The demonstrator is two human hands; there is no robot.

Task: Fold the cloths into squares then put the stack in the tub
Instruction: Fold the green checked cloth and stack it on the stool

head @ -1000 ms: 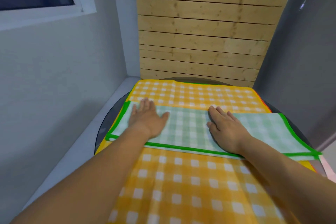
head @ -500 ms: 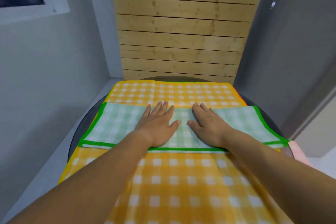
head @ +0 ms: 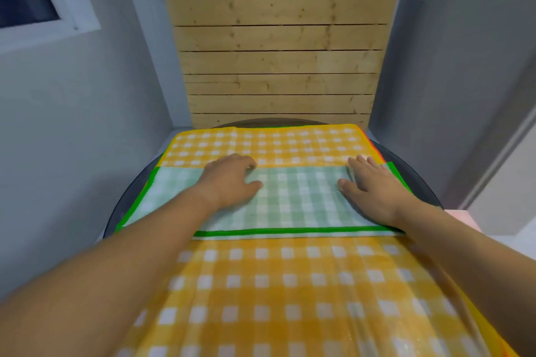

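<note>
A green checked cloth (head: pixel 293 200) with a bright green border lies folded into a long strip across a yellow checked cloth (head: pixel 275 284) on a round dark table (head: pixel 417 180). My left hand (head: pixel 229 180) rests palm down on the strip left of its middle, fingers curled over the far fold. My right hand (head: pixel 371 185) lies flat near the strip's right end, fingers apart. Red and green edges of other cloths peek out beneath the yellow one at the far right. No tub is in view.
A wooden slat wall (head: pixel 278 46) stands right behind the table. Grey walls close in on both sides, with a window (head: pixel 32 0) at the upper left. A pale pink object (head: pixel 464 217) shows past the table's right edge.
My hands, side by side at the strip's middle half a second ago, have slid apart: the right toward the right end, the left slightly left. The camera view has shifted a little.
</note>
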